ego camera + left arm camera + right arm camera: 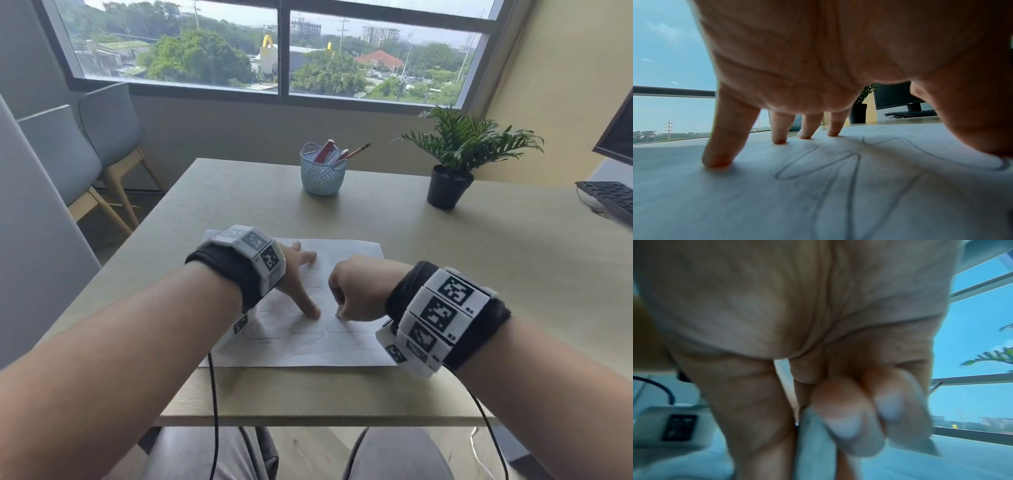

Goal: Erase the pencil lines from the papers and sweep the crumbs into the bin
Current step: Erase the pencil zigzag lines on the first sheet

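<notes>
Daylight from the window (pixel 281 51) ahead of me, bright and even, no glare on the table (pixel 239 205). Soft shadow under my left hand (pixel 818 56) falls on the paper (pixel 735 194) toward me. Head view bends at the edges, window frame bowed. Left wrist view sharp on the pencil lines (pixel 838 162). Right wrist view blurred, blue cast, my right hand (pixel 797 321) out of focus.

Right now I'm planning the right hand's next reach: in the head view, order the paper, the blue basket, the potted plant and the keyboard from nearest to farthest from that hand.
1. Paper: directly under the right hand.
2. Blue basket: straight ahead, mid-table.
3. Potted plant: ahead and to the right; too close to the basket's distance to rank firmly.
4. Keyboard: far right edge.
</notes>
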A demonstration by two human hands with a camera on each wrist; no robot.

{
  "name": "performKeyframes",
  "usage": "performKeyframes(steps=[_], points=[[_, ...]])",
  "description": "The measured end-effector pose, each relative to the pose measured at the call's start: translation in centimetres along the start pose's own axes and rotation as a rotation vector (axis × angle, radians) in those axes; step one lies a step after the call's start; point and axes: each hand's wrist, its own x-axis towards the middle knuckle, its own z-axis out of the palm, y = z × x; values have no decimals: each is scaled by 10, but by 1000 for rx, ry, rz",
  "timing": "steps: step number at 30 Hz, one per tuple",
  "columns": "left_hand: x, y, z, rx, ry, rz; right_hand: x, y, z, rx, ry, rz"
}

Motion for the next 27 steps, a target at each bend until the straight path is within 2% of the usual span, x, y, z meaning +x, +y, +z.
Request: performKeyframes(steps=[3,6,9,12,15,18,20,23,27], points=[[0,1,0,14,4,4,-8,-8,6,6,-29,-95],[0,1,0,10,6,6,-7,-4,-2,56,-74,-64],[-1,0,-1,1,2,2,0,0,-5,36,-30,-1],[-2,1,0,10,8,6,-3,-8,3,-28,19,-59],[-1,2,0,24,10,6,-9,-12,3,-21,0,-118],[-1,1,-1,5,-6,-1,-3,-2,-6,39,-55,-64],[-1,0,-1,0,-11,-2,2,3,-9,53,-31,-25],[0,0,0,2,-6,-2,-1,-3,-4,5,-1,-83],[2,1,0,35,4,2,-11,-12,2,73,-61,-166]])
